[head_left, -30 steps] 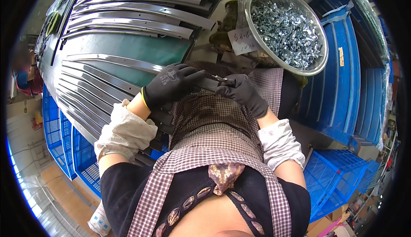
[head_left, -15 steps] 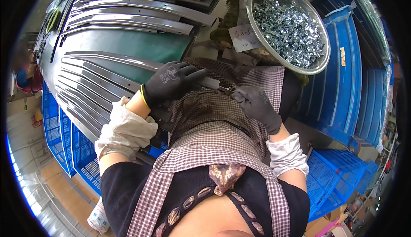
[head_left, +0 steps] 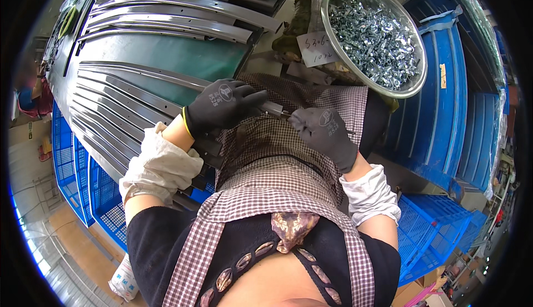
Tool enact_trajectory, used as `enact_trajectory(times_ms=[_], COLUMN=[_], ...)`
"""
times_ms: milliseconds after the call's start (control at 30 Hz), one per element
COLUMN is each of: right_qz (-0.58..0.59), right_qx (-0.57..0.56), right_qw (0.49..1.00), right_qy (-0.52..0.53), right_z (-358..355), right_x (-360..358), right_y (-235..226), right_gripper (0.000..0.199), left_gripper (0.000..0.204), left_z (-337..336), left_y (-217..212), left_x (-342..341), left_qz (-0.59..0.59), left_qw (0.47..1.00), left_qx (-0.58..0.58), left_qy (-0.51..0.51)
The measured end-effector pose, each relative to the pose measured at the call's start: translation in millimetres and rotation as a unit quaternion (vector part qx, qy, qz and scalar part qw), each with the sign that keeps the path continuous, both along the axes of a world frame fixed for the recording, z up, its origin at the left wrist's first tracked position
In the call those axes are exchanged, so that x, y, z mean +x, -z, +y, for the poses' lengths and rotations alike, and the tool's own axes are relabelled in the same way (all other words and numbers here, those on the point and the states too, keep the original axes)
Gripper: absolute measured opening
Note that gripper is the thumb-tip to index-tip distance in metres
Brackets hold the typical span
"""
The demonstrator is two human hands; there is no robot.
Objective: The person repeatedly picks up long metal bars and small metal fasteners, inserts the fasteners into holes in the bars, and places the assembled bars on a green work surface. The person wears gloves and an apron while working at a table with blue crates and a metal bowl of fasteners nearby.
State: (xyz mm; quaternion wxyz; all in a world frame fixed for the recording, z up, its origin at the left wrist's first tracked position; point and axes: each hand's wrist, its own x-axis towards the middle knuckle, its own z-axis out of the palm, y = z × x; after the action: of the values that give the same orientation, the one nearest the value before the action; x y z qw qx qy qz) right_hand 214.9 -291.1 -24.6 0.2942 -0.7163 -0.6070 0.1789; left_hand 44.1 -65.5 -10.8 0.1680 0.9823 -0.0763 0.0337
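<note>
My left hand (head_left: 225, 104), in a black glove, is closed around a long, dark, glossy metal strip (head_left: 152, 75). The strip's end (head_left: 273, 108) sticks out past my fingers over my lap. Close to this end, my right hand (head_left: 326, 135), also gloved in black, is pinched shut. A small metal piece (head_left: 285, 113) shows between its fingertips and the strip end; most of it is hidden by the fingers. A checked apron (head_left: 277, 179) spreads beneath both hands.
More strips (head_left: 111, 110) lie side by side on the table at left, with another stack (head_left: 183, 10) farther back. At far right stands a round bowl (head_left: 411, 91) full of small shiny metal pieces, beside a paper slip (head_left: 316, 49). Blue crates (head_left: 430, 229) flank me.
My right hand has shifted slightly left toward the strip end and turned, showing more of its back. The gap between the hands has narrowed. My left hand keeps its hold almost unmoved.
</note>
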Motion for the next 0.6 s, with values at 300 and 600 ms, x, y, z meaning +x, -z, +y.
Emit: enact_trajectory(times_ms=[300,600], right_qz=[-0.027,-0.111], right_qx=[0.027,-0.037], right_qw=[0.999,0.959], right_qy=[0.024,0.258], right_z=[-23,-36], right_x=[42,184], right_y=[0,22], right_gripper=[0.019,0.034], left_gripper=[0.042,0.022], left_z=[13,95], left_y=[-6,-8], left_x=[-9,-106], left_qz=[-0.050,-0.086], left_qw=[0.989,0.890], left_qx=[-0.134,-0.194], left_qy=[-0.041,-0.402])
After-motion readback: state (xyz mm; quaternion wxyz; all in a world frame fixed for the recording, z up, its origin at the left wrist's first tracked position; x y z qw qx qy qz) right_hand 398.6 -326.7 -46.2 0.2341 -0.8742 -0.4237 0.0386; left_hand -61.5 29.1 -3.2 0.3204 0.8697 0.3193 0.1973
